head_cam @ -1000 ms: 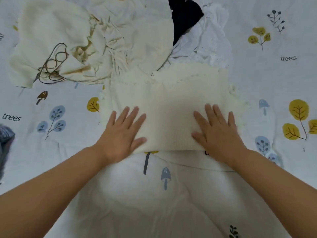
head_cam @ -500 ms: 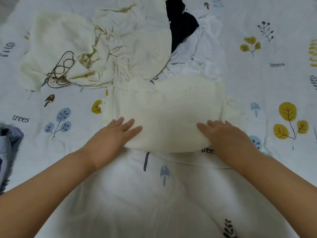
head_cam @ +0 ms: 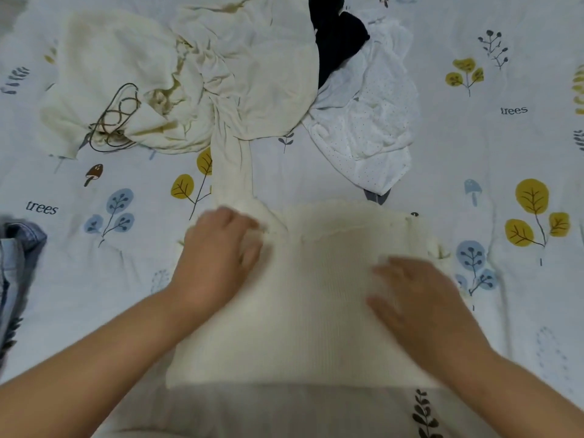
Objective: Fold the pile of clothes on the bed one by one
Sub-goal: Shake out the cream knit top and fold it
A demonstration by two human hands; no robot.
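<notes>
My left hand [head_cam: 218,257] curls its fingers into the far-left corner of the cream ribbed knit sweater [head_cam: 303,311] lying folded on the tree-and-mushroom printed bed sheet [head_cam: 521,147], while my right hand [head_cam: 417,298], blurred, lies flat and open on its right half. One long sleeve [head_cam: 232,172] runs straight away from the left fingers toward the unfolded cream, black and dotted white pile [head_cam: 252,67] well beyond, so the left hand is the nearer to it.

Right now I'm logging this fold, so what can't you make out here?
- Right hand, head view: motion blur hides its fingers.
- Left hand: its fingertips are blurred into the knit.
- Blue garment: cut off by the left edge.
- Black garment: mostly under the cream pile.
</notes>
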